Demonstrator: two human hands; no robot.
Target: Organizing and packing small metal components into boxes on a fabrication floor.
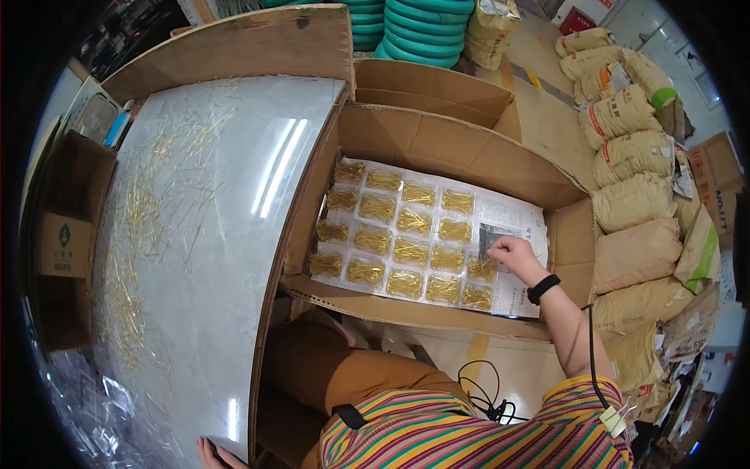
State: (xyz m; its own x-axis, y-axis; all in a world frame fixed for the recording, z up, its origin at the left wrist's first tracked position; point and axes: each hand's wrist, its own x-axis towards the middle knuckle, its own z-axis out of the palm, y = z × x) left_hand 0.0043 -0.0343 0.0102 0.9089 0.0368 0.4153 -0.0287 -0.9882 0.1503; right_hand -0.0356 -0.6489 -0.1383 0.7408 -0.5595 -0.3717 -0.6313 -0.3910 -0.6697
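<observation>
My right hand, with a black band on the wrist, reaches into a cardboard box. Its fingers are closed at the corner of a small clear plastic tray filled with thin gold-coloured wire pieces. Several similar filled trays lie in rows beside it, on printed paper in the box. At the lower edge, my left hand rests by the near edge of the grey tabletop. Only part of it shows; its visible fingers are stretched out, with nothing seen in them.
Loose gold-coloured wire pieces are scattered over the tabletop's left side. Clear plastic trays are heaped at its lower left corner. Paper sacks are stacked to the right of the box. Coiled green hose stands behind; a black cable lies below.
</observation>
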